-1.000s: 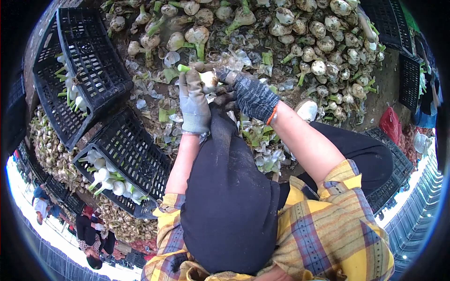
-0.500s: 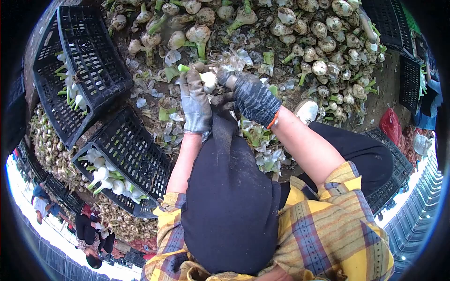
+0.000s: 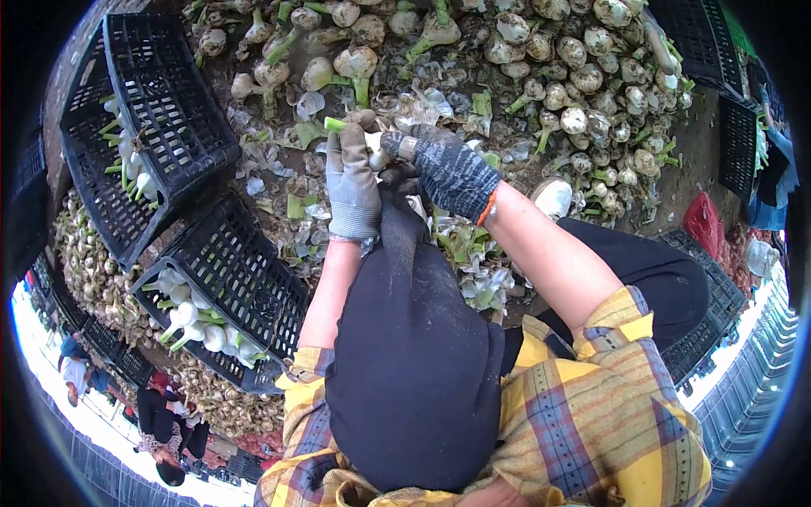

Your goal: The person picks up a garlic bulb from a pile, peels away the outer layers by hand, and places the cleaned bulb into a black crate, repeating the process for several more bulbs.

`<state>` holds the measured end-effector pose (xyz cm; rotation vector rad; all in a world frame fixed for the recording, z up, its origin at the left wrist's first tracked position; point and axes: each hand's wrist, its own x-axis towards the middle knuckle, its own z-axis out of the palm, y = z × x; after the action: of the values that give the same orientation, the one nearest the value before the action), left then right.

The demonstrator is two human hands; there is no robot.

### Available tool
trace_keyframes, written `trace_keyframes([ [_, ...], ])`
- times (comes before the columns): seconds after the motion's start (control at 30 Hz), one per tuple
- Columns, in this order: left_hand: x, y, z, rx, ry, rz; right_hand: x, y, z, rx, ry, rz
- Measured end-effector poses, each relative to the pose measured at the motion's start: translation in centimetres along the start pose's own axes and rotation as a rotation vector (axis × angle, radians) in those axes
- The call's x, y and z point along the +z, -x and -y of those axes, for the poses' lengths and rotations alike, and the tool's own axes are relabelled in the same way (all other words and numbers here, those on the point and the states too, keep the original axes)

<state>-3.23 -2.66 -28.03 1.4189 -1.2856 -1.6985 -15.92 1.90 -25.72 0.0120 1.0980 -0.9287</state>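
Note:
In a pale grey glove, my left hand (image 3: 351, 182) is closed round a white garlic bulb (image 3: 374, 149) whose cut green stem pokes out at the upper left of the fingers. My right hand (image 3: 450, 169), in a dark mottled glove with an orange cuff, is closed against the right side of the same bulb. Its fingers and thumb cover much of the bulb, and whether they hold anything else is hidden. Both hands are above my dark-clothed knee. Loose skins and stem scraps (image 3: 304, 205) lie on the ground around them.
Unpeeled garlic (image 3: 587, 80) is heaped ahead and to the right. Black crates (image 3: 173, 110) with white bulbs stand at the left, one nearer crate (image 3: 245, 279) close to my left forearm. A red bag (image 3: 703, 221) lies at the right. People (image 3: 160, 422) are at the far lower left.
My right hand has shifted slightly left and over the bulb, covering more of it. My left hand has kept its grip, with the stem tilted a little differently.

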Motion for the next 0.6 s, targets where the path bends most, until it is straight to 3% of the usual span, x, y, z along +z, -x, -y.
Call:
trace_keyframes([
  [0.1,0.3,0.4,-0.9,-0.107,0.185,-0.006,-0.6,0.1,-0.2,0.001,-0.021,0.015],
  [0.27,0.1,0.1,-0.6,-0.066,0.178,0.031,-1.2,0.6,-0.6,-0.100,-0.017,0.093],
  [0.37,0.3,0.3,-0.8,-0.075,0.182,0.016,-0.5,1.0,0.3,0.059,-0.264,0.031],
  [0.6,0.3,0.5,-0.9,0.008,0.067,0.064,-0.5,-0.2,-0.6,0.022,0.010,0.015],
])
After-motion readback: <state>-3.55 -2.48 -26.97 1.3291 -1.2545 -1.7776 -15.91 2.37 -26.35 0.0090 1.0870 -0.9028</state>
